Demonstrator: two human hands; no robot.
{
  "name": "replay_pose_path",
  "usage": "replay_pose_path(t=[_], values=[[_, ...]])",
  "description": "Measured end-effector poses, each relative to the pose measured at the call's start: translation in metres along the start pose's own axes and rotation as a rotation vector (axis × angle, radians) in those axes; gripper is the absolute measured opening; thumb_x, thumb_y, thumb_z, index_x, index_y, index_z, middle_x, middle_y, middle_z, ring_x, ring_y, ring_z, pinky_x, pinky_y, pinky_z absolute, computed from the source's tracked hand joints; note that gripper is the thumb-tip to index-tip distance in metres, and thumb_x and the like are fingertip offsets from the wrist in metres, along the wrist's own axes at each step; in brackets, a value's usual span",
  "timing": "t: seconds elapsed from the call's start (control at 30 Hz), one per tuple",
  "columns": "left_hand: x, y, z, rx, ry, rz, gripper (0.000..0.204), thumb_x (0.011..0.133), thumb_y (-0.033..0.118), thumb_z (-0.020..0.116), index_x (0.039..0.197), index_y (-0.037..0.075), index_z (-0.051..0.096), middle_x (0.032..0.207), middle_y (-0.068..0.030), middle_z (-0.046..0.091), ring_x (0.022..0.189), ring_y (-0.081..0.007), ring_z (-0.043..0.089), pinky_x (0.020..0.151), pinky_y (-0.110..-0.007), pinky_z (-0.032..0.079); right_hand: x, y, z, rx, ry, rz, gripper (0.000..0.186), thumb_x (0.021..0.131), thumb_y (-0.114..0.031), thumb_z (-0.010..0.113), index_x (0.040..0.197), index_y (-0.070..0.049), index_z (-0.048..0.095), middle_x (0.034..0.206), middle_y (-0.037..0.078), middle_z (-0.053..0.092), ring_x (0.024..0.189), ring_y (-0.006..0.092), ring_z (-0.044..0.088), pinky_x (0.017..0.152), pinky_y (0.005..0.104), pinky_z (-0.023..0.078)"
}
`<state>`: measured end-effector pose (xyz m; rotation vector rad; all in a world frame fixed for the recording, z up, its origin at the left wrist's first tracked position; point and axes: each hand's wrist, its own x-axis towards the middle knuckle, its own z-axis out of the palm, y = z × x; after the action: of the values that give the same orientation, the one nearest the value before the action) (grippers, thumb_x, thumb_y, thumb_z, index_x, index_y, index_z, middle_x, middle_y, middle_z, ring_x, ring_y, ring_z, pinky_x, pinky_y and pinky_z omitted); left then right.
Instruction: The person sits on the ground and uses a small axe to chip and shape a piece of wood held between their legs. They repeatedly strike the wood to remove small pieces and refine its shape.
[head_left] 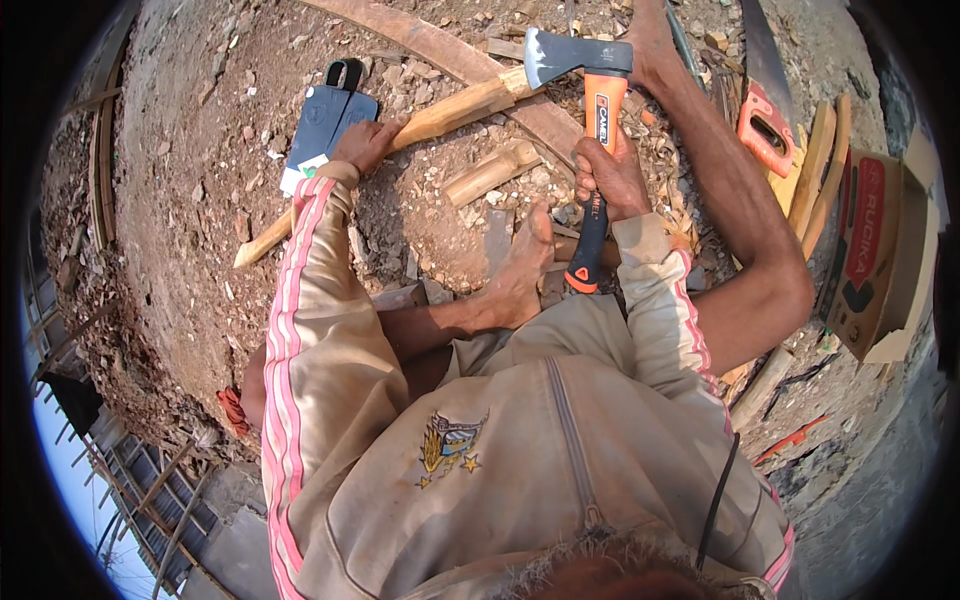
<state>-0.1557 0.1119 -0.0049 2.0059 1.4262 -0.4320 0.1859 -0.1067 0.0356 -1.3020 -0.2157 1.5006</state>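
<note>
As left hand [366, 145] grips stick [455, 114] slanting away rightward across plank [430, 42] edge, right hand [612, 177] clenches axe [604, 98], blade [543, 58] near stick's tip.

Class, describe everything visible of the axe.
The orange-and-black-handled axe has a dark, metal-looking head with a paler, scuffed cutting edge facing left. Its handle, perhaps rubber or plastic, is orange above, black below, with an orange mark at the butt. The right hand grips it midway. Whether the blade touches the long, tan wooden stick is unclear.
</note>
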Motion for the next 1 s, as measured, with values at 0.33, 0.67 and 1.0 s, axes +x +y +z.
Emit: replay_pose_path(t=[0.33,0.67,1.0], values=[[-0.011,0.006,0.002,0.045,0.126,0.08,0.086,0.09,0.081,0.039,0.093,0.001,0.07,0.08,-0.0202,0.068,0.078,-0.0381,0.066,0.075,-0.048,0.049,0.002,-0.017,-0.012,0.043,0.049,-0.026,0.02,0.093,-0.008,0.063,0.106,-0.012,0.048,0.064,-0.003,0.047,0.043,0.0061,0.043,0.037,0.0256,0.04],[-0.069,0.051,0.046,0.039,0.85,-0.024,0.051,0.086,0.056,0.075,0.097,0.008,0.064,0.087,-0.0074,0.066,0.077,-0.0276,0.065,0.065,-0.04,0.053,0.002,0.004,-0.021,0.011,-0.036,0.076,0.02,0.093,-0.01,0.065,0.105,-0.012,0.049,0.066,-0.002,0.05,0.045,0.006,0.045,0.038,0.0251,0.041],[-0.025,0.031,0.11,-1.965,0.609,-0.382,0.059,0.091,0.051,0.073,0.127,0.007,0.057,0.116,-0.0207,0.069,0.101,-0.0338,0.071,0.078,-0.039,0.061,0.003,0.001,-0.01,-0.05,-0.125,0.107,0.019,0.095,-0.01,0.063,0.108,-0.013,0.049,0.065,-0.005,0.049,0.044,0.0044,0.043,0.038,0.0242,0.039]])
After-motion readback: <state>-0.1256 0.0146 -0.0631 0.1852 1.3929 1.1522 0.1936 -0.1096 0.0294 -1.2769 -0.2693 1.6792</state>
